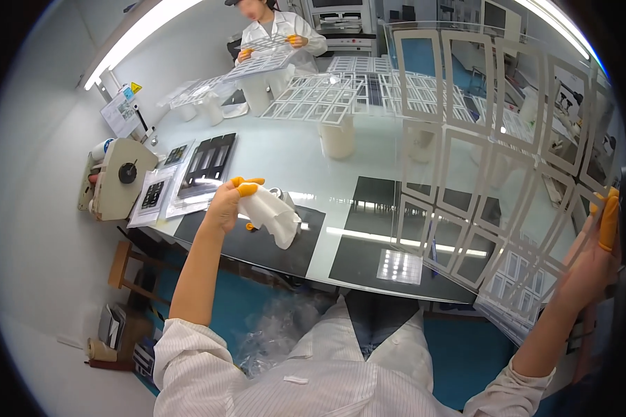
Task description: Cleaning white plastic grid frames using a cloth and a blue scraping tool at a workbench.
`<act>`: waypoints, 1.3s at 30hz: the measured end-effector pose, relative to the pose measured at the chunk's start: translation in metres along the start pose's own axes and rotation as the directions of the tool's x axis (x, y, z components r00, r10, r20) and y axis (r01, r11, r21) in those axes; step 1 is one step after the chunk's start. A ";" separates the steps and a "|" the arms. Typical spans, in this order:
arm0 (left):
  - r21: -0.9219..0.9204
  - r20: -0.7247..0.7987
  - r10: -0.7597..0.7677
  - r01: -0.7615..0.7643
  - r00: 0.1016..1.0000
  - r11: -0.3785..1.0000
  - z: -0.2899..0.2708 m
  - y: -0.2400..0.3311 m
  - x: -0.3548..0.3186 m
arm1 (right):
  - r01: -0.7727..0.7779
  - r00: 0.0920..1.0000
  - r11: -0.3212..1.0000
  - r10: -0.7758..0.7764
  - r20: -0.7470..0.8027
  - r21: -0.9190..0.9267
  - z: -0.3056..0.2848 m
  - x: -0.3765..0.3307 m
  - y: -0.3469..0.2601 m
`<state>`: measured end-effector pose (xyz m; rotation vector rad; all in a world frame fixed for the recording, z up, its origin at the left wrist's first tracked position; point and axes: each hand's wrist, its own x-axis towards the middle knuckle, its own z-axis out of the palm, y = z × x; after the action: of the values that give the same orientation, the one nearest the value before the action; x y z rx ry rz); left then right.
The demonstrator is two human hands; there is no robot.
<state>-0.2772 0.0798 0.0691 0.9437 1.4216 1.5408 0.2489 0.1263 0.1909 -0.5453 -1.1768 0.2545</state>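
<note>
My left hand, with orange finger cots, is closed on a white wiping cloth that hangs over the dark mat at the table's front. At the right, my right hand grips the edge of a large clear sheet printed with rows of white rectangular frames. The sheet stands raised and tilted, and the table shows through it. Cloth and sheet are apart. Part of a small round item and an orange finger cot lie beside the cloth.
Similar framed sheets rest on white buckets further back. Across the table a co-worker in a white coat holds another sheet. Black trays and a beige dispenser stand at the left. Crumpled clear plastic lies below the table edge.
</note>
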 end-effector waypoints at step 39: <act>0.770 0.293 0.773 -0.618 0.563 0.159 0.096 0.059 -0.052 | 0.098 0.983 0.954 -0.138 0.124 0.282 0.033 0.002 -0.049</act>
<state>-0.1734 0.0673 0.1365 2.4353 2.0439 1.5231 0.2149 0.0946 0.2275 -0.2139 -1.2827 0.3521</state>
